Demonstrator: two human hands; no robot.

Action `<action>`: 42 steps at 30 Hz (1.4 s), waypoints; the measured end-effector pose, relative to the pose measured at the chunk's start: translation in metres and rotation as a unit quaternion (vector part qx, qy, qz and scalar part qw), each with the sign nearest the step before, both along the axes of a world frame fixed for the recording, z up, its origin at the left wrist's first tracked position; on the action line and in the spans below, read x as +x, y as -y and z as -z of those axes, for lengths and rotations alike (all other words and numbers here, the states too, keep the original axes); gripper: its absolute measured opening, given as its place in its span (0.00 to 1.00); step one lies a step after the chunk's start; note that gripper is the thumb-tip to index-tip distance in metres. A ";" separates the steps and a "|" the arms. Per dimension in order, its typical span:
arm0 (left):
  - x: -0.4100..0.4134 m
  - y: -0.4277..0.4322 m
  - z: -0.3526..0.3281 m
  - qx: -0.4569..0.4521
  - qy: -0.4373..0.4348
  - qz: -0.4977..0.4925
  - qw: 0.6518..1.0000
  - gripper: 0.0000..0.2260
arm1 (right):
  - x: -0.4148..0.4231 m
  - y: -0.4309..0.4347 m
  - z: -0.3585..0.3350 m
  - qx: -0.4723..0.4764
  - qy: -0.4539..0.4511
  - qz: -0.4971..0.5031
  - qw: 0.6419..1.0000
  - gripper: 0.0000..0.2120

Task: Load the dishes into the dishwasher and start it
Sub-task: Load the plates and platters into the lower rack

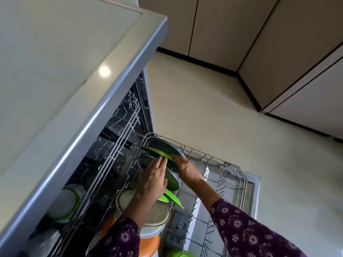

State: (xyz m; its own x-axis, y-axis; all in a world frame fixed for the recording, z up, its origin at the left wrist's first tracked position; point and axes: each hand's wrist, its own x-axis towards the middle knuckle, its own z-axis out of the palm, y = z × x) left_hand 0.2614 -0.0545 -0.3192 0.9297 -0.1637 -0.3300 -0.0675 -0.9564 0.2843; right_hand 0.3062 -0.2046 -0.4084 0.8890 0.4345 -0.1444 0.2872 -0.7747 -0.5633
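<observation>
Green plate (157,153) stands on edge at the far end of the lower rack (227,164), long axis across it, just ahead of both hands: left hand (154,179) flat, fingers straight against it, right hand (186,168) fingertips on the rim, grip can't tell, equally near.

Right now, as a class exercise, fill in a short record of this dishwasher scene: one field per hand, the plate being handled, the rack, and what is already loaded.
left hand: fingers straight, touching the green plate
right hand: holds the green plate's rim
green plate: on edge at the lower rack's far end, in front of a dark plate
lower rack: pulled out over the open door
already loaded: speckled plates and an orange dish, nearer the person
</observation>
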 end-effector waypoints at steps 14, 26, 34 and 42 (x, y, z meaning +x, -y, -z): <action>-0.001 -0.018 0.059 0.044 0.014 0.079 0.996 0.32 | 0.017 -0.018 0.047 0.015 -0.040 0.007 0.999 0.33; -0.037 -0.031 0.066 0.016 0.017 0.045 0.999 0.37 | -0.004 -0.024 0.061 0.021 0.008 -0.004 1.000 0.32; -0.041 -0.032 0.068 -0.001 0.009 0.043 0.999 0.35 | -0.012 -0.019 0.063 0.024 0.025 -0.009 0.999 0.30; -0.040 -0.027 0.061 0.029 0.013 0.052 0.998 0.31 | -0.023 -0.016 0.064 0.021 0.080 -0.021 0.996 0.33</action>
State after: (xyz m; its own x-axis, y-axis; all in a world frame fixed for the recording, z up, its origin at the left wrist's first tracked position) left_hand 0.2217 -0.0272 -0.3799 0.9169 -0.2406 -0.3186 -0.1734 -0.9588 0.2251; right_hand 0.2836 -0.1890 -0.4723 0.8799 0.4748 0.0164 0.4075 -0.7367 -0.5396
